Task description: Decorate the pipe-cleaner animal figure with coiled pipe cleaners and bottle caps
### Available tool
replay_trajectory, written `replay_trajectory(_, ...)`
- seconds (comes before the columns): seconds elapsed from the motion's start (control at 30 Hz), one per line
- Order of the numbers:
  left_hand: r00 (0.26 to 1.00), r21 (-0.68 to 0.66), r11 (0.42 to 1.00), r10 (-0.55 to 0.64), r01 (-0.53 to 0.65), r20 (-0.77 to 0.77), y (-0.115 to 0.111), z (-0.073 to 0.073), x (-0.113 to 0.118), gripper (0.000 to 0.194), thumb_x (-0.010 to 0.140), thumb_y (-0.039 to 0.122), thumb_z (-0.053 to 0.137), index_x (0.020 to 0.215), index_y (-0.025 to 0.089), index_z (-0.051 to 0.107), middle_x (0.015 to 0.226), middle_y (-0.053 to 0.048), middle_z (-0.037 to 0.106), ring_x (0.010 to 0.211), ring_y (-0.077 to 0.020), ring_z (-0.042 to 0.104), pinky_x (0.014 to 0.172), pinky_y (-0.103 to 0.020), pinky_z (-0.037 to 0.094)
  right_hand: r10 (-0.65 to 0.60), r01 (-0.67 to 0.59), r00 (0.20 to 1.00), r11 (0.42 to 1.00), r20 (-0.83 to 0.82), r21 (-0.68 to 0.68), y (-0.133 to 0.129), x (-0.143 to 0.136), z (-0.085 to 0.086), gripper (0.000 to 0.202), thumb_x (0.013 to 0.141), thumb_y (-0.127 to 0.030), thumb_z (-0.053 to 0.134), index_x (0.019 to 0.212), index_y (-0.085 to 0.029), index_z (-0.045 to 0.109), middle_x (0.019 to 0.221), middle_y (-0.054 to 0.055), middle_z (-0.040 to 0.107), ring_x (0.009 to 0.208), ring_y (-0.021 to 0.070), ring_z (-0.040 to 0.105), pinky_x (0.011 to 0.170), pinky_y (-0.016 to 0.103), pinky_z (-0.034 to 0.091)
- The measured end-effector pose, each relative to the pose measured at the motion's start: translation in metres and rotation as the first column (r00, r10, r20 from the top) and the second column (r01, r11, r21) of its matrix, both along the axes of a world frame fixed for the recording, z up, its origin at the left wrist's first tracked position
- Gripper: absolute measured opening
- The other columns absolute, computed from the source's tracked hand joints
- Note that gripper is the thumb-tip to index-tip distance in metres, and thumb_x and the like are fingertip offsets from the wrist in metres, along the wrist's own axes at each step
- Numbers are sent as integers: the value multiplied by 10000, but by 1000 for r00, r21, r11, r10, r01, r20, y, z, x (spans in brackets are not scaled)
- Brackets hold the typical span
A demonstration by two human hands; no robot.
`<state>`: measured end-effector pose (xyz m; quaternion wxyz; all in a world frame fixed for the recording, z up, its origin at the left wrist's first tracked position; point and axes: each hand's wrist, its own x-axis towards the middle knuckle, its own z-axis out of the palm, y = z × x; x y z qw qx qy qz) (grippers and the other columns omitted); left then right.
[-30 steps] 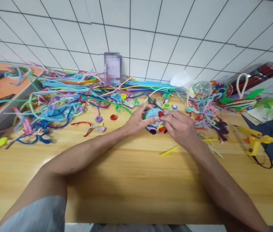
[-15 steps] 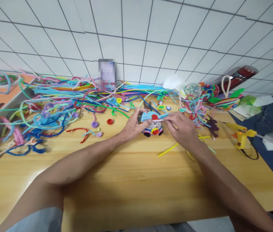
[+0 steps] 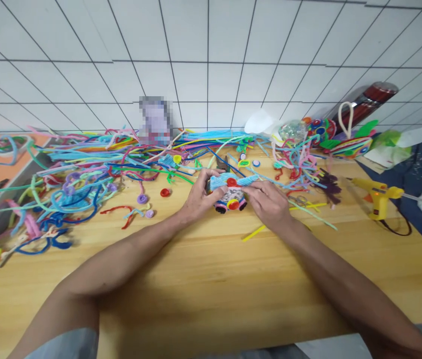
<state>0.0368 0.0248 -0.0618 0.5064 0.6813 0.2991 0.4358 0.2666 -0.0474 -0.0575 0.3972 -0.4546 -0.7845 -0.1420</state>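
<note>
A small craft piece [image 3: 230, 193] with a light blue fuzzy top, red and yellow coils and dark round parts at its lower corners is held above the wooden table [image 3: 181, 279]. My left hand [image 3: 201, 195] grips its left side, thumb across the front. At its right side, the fingers of my right hand [image 3: 267, 202] are pinched together on the blue top's right end. Pliers [image 3: 223, 163] lie just behind the piece, partly hidden. A yellow stem [image 3: 254, 233] rests on the table below my right hand.
Tangled coloured stems [image 3: 80, 174] cover the left and back. A yellow glue gun [image 3: 379, 197] is at the right, near a dark red cylinder [image 3: 371, 102]. A blurred upright object [image 3: 155, 119] leans on the tiled wall. Red coil [image 3: 165, 192] lies left of my hands.
The camera view has shifted and turned slightly. My right hand has moved closer to the craft piece, and its fingers now sit against the piece's right side.
</note>
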Motion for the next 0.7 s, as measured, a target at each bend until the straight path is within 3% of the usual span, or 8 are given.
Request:
replay_trajectory(0.27, 1000, -20, 1000, -3, 3, -2, 0, -2, 1, 376, 944, 439, 718, 1181, 255, 491, 1439, -96, 620, 1238, -232, 645, 991, -361, 551, 5, -14, 984, 999, -177, -49, -2, -12, 10, 172, 1011, -166, 675, 1121, -273, 752, 1011, 61, 801, 942, 215, 769, 863, 383, 641)
replay_trajectory(0.43, 999, 27, 1000, 7, -6, -36, -1, -3, 1, 385, 955, 466, 712, 1182, 256, 483, 1444, -103, 638, 1266, -244, 653, 1035, -391, 547, -44, 29, 990, 994, -137, -108, -7, -19, 17, 70, 1006, -213, 702, 987, -274, 728, 918, 39, 801, 849, 208, 760, 799, 362, 613)
replay_trajectory(0.7, 1000, 61, 998, 9, -7, -25, -1, -4, 1, 376, 955, 451, 711, 1188, 249, 495, 1463, -119, 637, 1311, -249, 646, 1078, -393, 530, -100, 83, 986, 988, -131, -129, -4, -30, 24, 200, 976, -181, 663, 799, -264, 622, 767, 12, 729, 728, 191, 690, 682, 335, 521)
